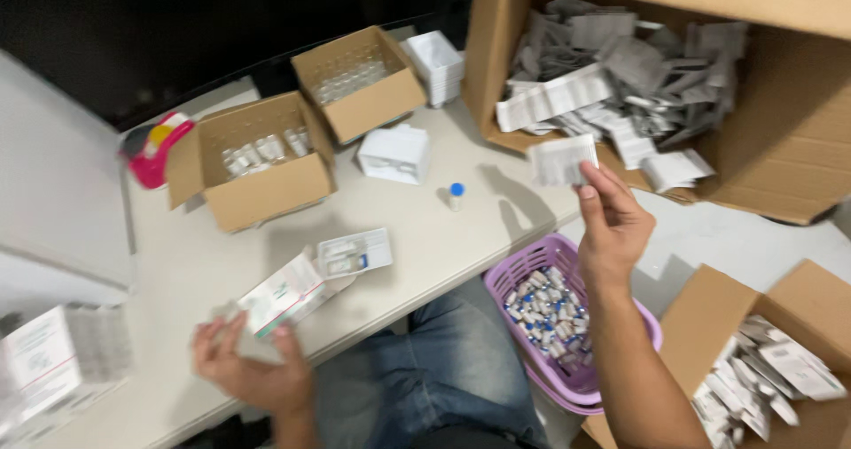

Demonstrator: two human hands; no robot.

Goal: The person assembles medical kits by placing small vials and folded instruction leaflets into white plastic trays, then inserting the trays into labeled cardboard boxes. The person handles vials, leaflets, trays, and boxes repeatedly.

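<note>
My left hand holds a small white carton with green and red print at the table's near edge; a white plastic tray slides out of its far end. My right hand is raised and pinches a folded paper leaflet just in front of the big cardboard box of folded leaflets. A small vial with a blue cap stands upright on the table between the hands.
Two open cardboard boxes with glass vials stand at the back, next to white trays. A purple basket of vials sits by my knee. Another box of cartons is at the lower right. Flat cartons lie left.
</note>
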